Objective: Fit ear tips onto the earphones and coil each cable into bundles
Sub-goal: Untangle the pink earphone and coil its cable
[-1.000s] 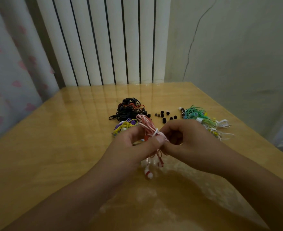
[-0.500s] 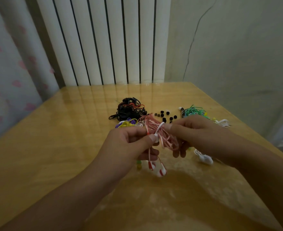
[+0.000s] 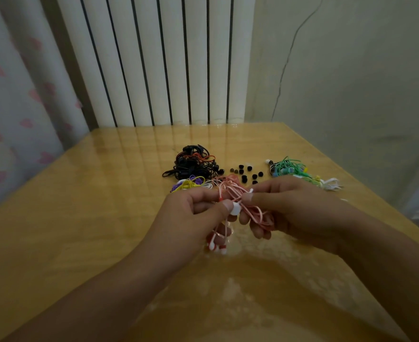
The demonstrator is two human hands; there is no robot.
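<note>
Right then, both hands were up just above the table [image 3: 85, 218], near the middle, w/ a pink cable [image 3: 257, 213] bunched between them. Left hand [image 3: 191, 218] had fingers curled, thumb & forefinger pinching the cable by a small white piece [image 3: 235, 208]; right hand [image 3: 285, 206] pinched the cable too, thumb on top, loops hanging under its curled fingers. Two red-and-white earbuds [image 3: 216, 245] dangled below the left hand, close to the tabletop; couldn't tell if they touched it.

Just behind the hands lay a yellow-purple bundle [image 3: 188, 183], partly hidden by the left hand. Further back sat a black cable pile [image 3: 193, 164] w/ some orange strands in it. To its right, loose black ear tips [image 3: 246, 172] were scattered on the wood, approx. a dozen. Right of those, a green bundle [image 3: 287, 166], & a white cable [image 3: 329, 185] beside it, nearer the table's right edge.

Behind the table stood a white radiator [image 3: 159, 58], a curtain [image 3: 11, 95] w/ pink hearts at left, a plain wall [image 3: 351, 70] at right.
</note>
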